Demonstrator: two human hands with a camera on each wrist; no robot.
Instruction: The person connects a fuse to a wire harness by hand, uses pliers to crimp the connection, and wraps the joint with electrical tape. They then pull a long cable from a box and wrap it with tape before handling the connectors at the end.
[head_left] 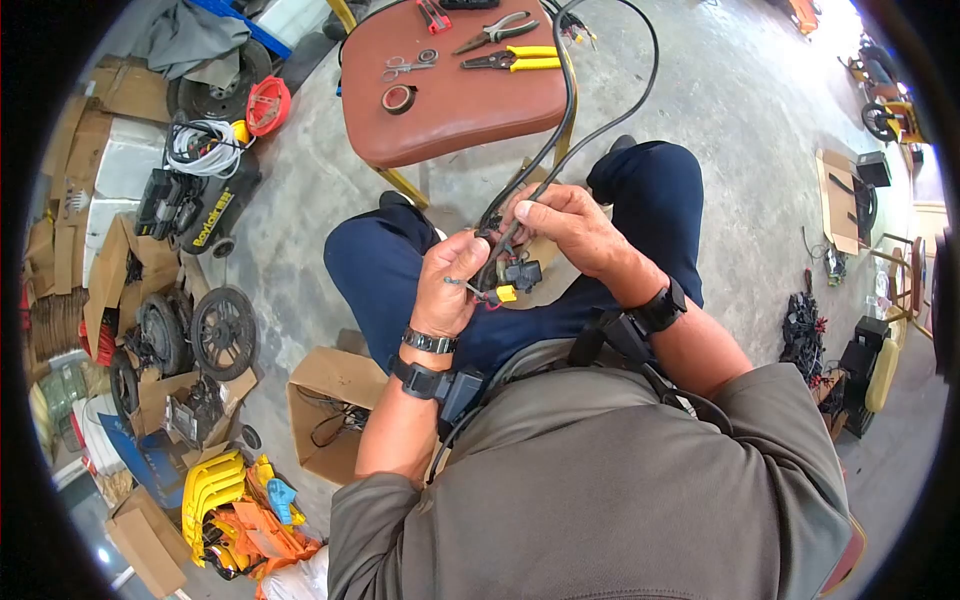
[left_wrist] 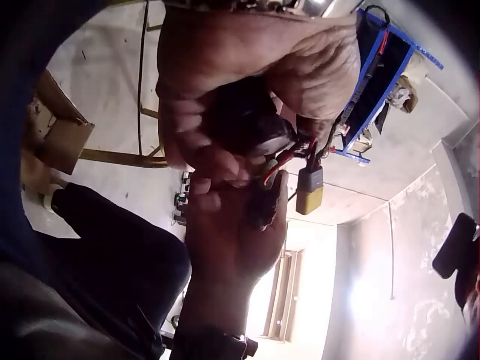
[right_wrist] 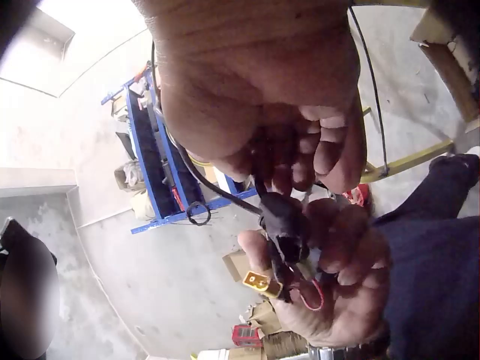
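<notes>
Above the lap, my left hand (head_left: 450,285) grips a bundle of black cable (head_left: 492,215). Thumb and fingers of my right hand (head_left: 575,230) pinch the same bundle slightly farther up. From the bundle's near end hang a black plug (head_left: 522,272) and a yellow connector (head_left: 505,294) with thin red wire. In the right wrist view the black plug (right_wrist: 286,229) lies between both hands, while the yellow connector (right_wrist: 262,283) pokes out past the left thumb. The left wrist view has the yellow connector (left_wrist: 309,193) dangling below the left hand (left_wrist: 255,60). Long cable loops rise toward the chair.
A brown chair seat (head_left: 450,120) ahead bears pliers (head_left: 495,33), yellow-handled wire strippers (head_left: 512,60), scissors (head_left: 405,67) and a tape roll (head_left: 398,99). An open cardboard box (head_left: 315,440) stands at the left. Wheels, cartons and yellow parts (head_left: 212,490) crowd the left side.
</notes>
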